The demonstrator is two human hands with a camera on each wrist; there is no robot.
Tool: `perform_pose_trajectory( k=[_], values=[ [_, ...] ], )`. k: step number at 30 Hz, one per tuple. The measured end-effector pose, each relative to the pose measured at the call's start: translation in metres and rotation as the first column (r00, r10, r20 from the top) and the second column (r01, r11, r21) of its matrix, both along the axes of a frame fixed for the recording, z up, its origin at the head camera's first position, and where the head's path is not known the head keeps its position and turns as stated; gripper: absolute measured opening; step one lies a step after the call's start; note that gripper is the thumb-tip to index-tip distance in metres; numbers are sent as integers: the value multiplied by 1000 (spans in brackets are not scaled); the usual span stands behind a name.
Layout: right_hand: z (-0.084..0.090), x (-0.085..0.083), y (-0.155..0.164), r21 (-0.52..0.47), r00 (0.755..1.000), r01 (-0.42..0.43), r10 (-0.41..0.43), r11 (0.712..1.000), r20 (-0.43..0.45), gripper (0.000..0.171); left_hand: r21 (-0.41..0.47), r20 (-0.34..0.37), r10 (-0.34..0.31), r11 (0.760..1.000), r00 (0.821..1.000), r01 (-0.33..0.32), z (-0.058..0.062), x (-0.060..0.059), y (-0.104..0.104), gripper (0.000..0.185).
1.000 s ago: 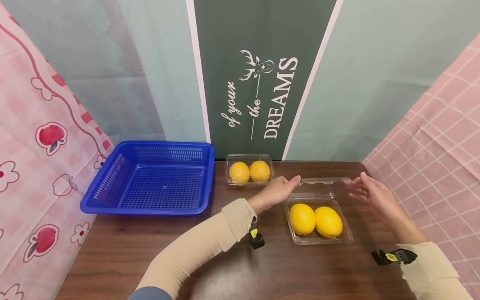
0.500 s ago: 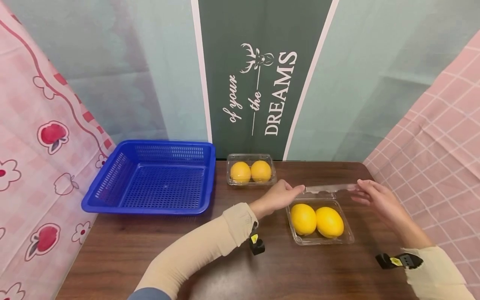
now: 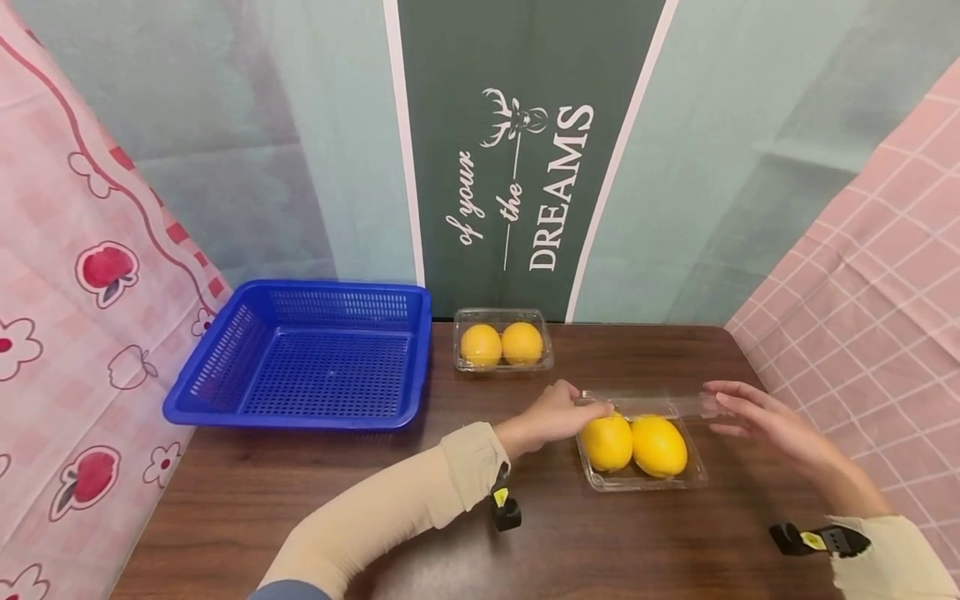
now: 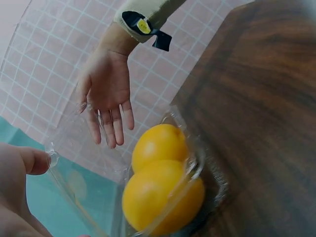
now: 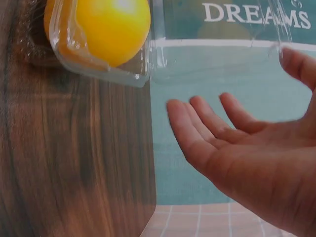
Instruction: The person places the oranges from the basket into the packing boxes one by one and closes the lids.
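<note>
At my far left, about ten o'clock, the blue basket (image 3: 300, 354) sits on the bench (image 3: 375, 517) with nothing in it. Toward twelve o'clock, against the back cloth, a small clear box (image 3: 503, 340) is shut over two yellow fruits.

Nearer me, at about one o'clock, is the clear box (image 3: 640, 477) I am working on, with two lemons (image 3: 633, 443) lying side by side in its tray. Its lid (image 3: 645, 405) is hinged at the far edge and tilted partly down over the fruit, not pressed onto the rim. I judge the closing about half done: the lid is on its way over, the front edge is not yet snapped down, and the basket has had nothing put in it.

My left hand (image 3: 557, 413) pinches the lid's left corner between thumb and fingers, right beside the left lemon. My right hand (image 3: 757, 417) is at the lid's right end with its fingers (image 5: 207, 129) straight and spread; the thumb tip seems to touch the plastic edge, but I cannot tell that it grips. From the left wrist view the palm plainly faces the box.
</note>
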State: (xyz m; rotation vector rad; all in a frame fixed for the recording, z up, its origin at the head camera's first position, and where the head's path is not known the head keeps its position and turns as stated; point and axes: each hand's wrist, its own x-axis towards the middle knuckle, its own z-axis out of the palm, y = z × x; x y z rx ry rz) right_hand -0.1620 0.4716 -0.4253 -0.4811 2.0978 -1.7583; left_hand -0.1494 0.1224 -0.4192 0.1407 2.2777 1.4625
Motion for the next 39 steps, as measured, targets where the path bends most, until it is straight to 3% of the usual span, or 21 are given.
perform_pose_trajectory(
  k=[4,6,12,15,18,26,31,39],
  values=[
    [-2,3,7,93,995,-78,72,993,67,40,-51,24,5,999,1000,-4,-7,8,0,75],
    [-4,3,11,87,983,-143,131,986,129,41,-51,40,5,999,999,-3,-11,12,0,83],
    [-12,3,22,24,905,-324,302,946,301,51,-15,86,-20,1000,996,21,-25,20,0,97],
    [-17,3,25,-18,865,-387,370,922,338,57,-2,108,-31,1000,994,31,-29,24,-2,97],
    [-21,4,27,-28,846,-421,404,907,347,56,28,127,-41,999,991,38,-32,26,-4,91],
    [-30,6,31,0,832,-448,417,894,366,55,141,141,-134,983,981,114,-44,27,-7,40],
    [-36,8,29,11,831,-446,409,895,378,57,182,138,-210,966,968,183,-54,27,-5,38],
    [-44,12,30,56,842,-406,349,912,411,35,145,147,-186,976,972,165,-61,31,-1,30]
  ],
)
